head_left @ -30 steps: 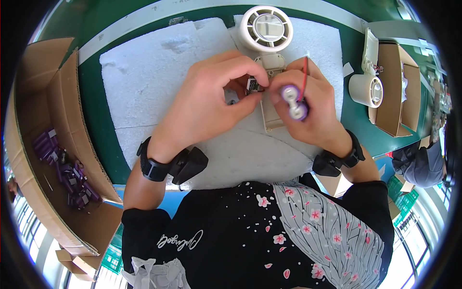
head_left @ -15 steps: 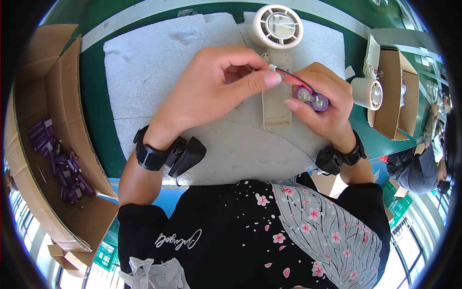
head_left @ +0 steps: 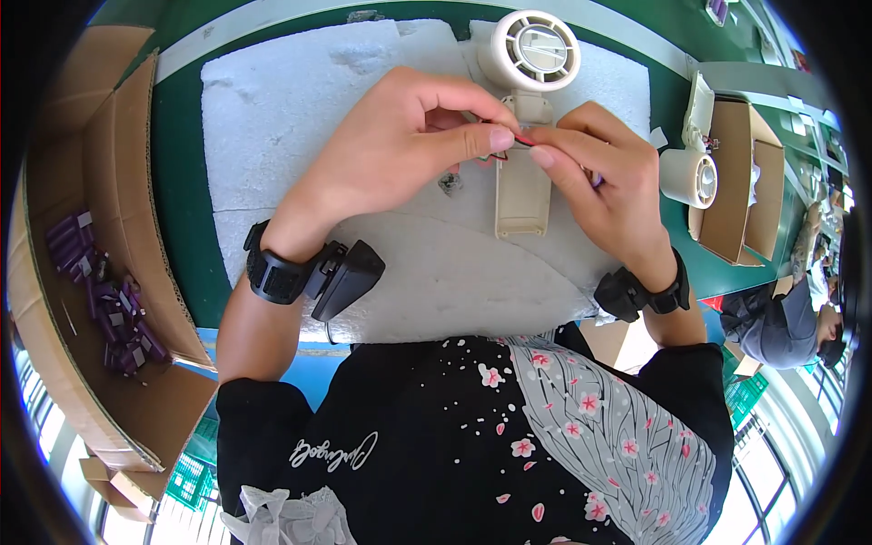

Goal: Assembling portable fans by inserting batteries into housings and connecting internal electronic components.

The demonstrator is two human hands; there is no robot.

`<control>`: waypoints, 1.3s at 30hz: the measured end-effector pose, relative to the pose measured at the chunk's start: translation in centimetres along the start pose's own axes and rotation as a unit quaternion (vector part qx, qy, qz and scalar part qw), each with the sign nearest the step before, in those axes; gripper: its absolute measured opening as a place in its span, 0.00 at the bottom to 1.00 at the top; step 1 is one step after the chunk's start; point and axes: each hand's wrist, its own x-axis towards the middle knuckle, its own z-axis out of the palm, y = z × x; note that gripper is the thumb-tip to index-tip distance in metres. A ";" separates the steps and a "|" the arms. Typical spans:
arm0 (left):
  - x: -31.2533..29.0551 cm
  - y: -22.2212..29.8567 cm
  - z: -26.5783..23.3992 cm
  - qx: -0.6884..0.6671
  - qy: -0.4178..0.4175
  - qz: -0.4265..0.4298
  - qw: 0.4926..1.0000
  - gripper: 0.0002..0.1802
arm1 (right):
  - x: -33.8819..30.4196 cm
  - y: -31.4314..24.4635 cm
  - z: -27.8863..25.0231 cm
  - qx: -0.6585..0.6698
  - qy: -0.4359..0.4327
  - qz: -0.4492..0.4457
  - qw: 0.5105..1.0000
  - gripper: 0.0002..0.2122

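A cream handheld fan (head_left: 523, 195) lies on the foam sheet, its round grille at the far end and its hollow handle towards me. Over the handle, my left hand (head_left: 391, 150) pinches thumb and forefinger on the end of a red and black wire lead (head_left: 524, 140). The connector there is covered by the fingertips. My right hand (head_left: 618, 186) grips the same lead close by. Its curled fingers hold a purple battery pack (head_left: 596, 179), mostly hidden now. Thin wires (head_left: 493, 157) hang below my left fingertips.
White foam (head_left: 282, 118) covers much of the green table. At left, a cardboard box (head_left: 136, 236) contains several purple battery packs (head_left: 118, 313). Another cream fan (head_left: 686, 177) stands by a smaller carton (head_left: 734, 173) at right. A person (head_left: 781, 322) is beyond it.
Both hands have drawn together around the lead. My right hand has turned, hiding most of the battery pack. The fan has shifted slightly right at its head, and thin wires show under my left hand.
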 end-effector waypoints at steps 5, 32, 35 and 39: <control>0.0 0.3 -0.5 0.014 -0.008 -0.011 1.000 0.09 | 0.4 -0.5 0.5 0.019 0.018 0.044 0.999 0.07; 0.1 0.4 -0.7 0.011 0.020 -0.013 1.000 0.17 | 0.0 0.5 1.2 0.018 0.024 0.006 1.000 0.05; 0.0 0.4 -0.6 0.021 0.022 -0.010 0.999 0.17 | -0.1 0.5 1.4 0.008 0.050 -0.015 0.999 0.05; 0.0 0.3 -0.6 0.025 0.022 -0.004 0.999 0.17 | -0.1 0.5 1.3 0.012 0.049 -0.023 0.998 0.06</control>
